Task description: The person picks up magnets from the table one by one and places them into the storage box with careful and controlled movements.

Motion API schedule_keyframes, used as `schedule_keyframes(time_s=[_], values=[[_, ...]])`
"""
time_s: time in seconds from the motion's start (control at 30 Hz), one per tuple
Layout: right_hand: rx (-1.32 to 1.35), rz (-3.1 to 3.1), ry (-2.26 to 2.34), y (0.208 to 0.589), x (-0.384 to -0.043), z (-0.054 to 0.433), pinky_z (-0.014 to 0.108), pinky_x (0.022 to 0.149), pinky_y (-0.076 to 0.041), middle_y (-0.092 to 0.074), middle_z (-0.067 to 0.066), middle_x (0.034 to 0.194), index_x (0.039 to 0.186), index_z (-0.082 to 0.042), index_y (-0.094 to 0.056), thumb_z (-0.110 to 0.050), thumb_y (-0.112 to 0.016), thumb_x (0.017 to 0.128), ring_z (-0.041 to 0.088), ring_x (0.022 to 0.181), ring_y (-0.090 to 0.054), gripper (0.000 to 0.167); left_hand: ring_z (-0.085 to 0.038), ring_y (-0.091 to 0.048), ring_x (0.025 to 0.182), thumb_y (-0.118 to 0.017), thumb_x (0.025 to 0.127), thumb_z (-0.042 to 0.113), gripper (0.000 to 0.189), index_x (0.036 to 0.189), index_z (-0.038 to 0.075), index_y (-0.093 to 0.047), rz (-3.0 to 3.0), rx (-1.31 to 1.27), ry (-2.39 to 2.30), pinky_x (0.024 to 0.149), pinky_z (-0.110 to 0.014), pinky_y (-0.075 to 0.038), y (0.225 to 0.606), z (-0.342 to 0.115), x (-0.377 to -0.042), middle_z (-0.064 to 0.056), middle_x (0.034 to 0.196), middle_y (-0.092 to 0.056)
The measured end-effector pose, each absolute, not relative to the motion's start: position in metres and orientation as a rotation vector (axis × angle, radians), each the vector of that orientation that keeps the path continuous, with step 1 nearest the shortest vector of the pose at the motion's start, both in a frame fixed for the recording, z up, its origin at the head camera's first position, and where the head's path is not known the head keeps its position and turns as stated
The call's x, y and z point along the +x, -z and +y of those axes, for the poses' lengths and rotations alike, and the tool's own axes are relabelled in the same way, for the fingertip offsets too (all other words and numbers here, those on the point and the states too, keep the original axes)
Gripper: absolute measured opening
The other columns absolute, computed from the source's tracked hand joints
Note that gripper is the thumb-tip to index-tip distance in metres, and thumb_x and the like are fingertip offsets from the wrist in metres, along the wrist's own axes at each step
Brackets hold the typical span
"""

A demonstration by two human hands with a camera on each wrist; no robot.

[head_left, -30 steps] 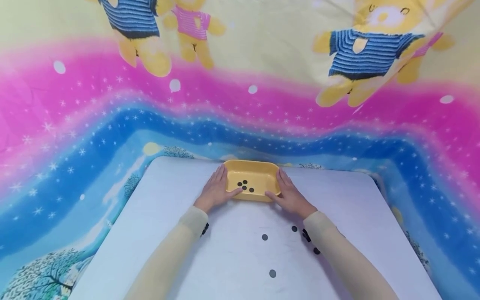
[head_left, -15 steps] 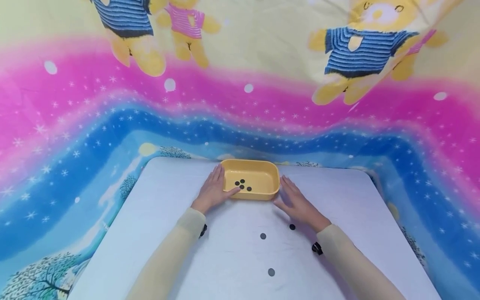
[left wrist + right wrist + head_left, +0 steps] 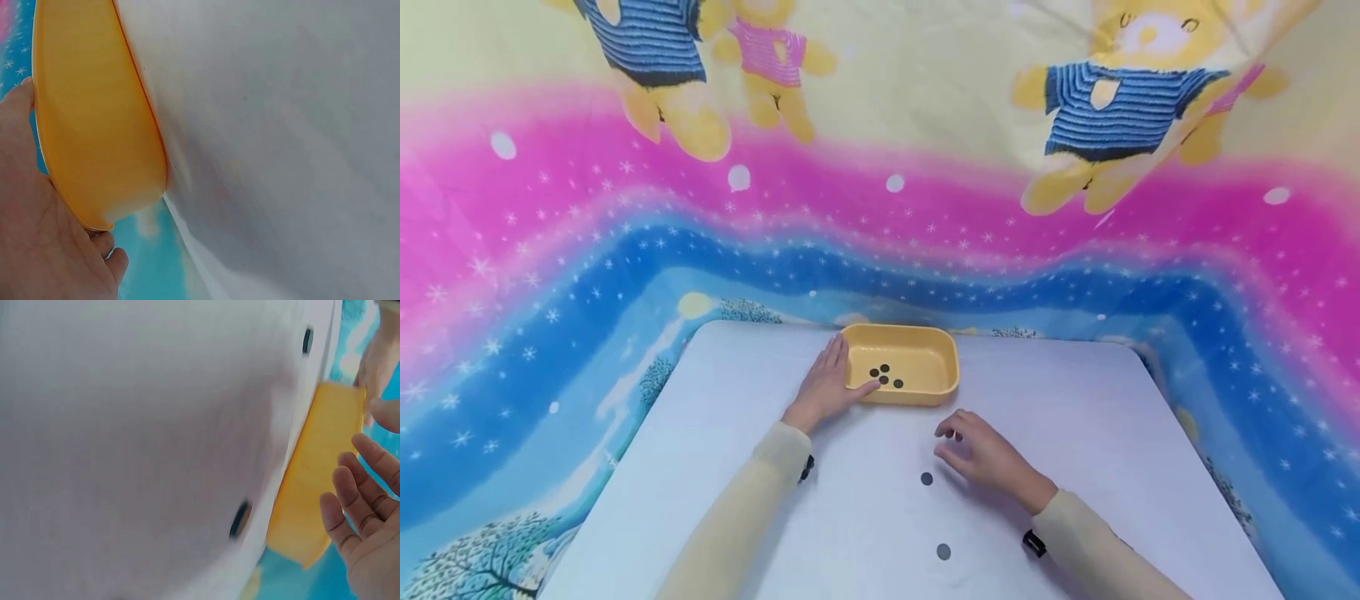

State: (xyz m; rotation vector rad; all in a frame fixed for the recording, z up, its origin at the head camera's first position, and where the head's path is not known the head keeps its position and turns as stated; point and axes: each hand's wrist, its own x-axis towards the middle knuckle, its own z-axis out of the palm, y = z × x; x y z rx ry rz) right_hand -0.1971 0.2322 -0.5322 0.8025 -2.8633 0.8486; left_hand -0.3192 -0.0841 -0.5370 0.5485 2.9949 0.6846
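Note:
A yellow rectangular plastic tray (image 3: 925, 398) sits at the table's far edge, with several small black discs (image 3: 884, 368) lying in its left part. My left hand (image 3: 827, 387) rests against the tray's left end, fingers straight along the side and thumb over the front rim. In the left wrist view the palm and fingers of that hand (image 3: 50, 231) lie along the tray's rim. My right hand (image 3: 988, 454) hovers over the table in front of the tray's right corner, fingers loosely bent with nothing between them. The right wrist view shows a black disc (image 3: 240, 519) below it.
Two black discs show on the white table (image 3: 850, 517) in the head view: one disc (image 3: 927, 478) left of the right hand, another disc (image 3: 943, 552) nearer the person. A patterned cloth (image 3: 880, 242) with bears hangs close behind the table and along its sides.
My right hand has let go of the tray's right end and drawn back toward me, its fingers bending. It now covers a disc seen before. The left hand stays on the tray.

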Motion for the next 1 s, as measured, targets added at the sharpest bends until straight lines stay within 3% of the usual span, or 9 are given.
schedule_keyframes(time_s=[0.2, 0.67, 1.0], values=[[0.902, -2.888, -0.886, 0.535, -0.189, 0.218, 0.03, 0.085, -0.058, -0.064, -0.01, 0.102, 0.116, -0.014, -0.071, -0.021, -0.081, 0.099, 0.008, 0.096, -0.061, 0.021, -0.03, 0.001, 0.167, -0.046, 0.095, 0.087, 0.123, 0.17, -0.002, -0.005, 3.011, 0.55, -0.674, 0.135, -0.043, -0.005, 0.535, -0.083, -0.318, -0.018, 0.18, 0.002], [0.903, -3.051, -0.941, 0.551, -0.177, 0.21, 0.028, 0.087, -0.057, -0.064, -0.012, 0.106, 0.117, -0.021, -0.07, -0.029, -0.08, 0.099, 0.002, 0.097, -0.059, 0.023, -0.032, -0.001, 0.167, -0.057, 0.1, 0.073, 0.114, 0.17, -0.004, -0.01, 3.007, 0.558, -0.69, 0.135, -0.045, -0.006, 0.541, -0.081, -0.314, -0.019, 0.179, -0.001], [0.942, -3.072, -0.823, 0.554, -0.18, 0.209, 0.028, 0.087, -0.056, -0.062, -0.015, 0.105, 0.115, -0.023, -0.072, -0.032, -0.081, 0.098, -0.001, 0.095, -0.057, 0.021, -0.034, -0.004, 0.167, -0.058, 0.1, 0.073, 0.114, 0.169, -0.005, -0.011, 3.027, 0.544, -0.692, 0.135, -0.046, -0.006, 0.54, -0.082, -0.314, -0.021, 0.179, -0.004]])
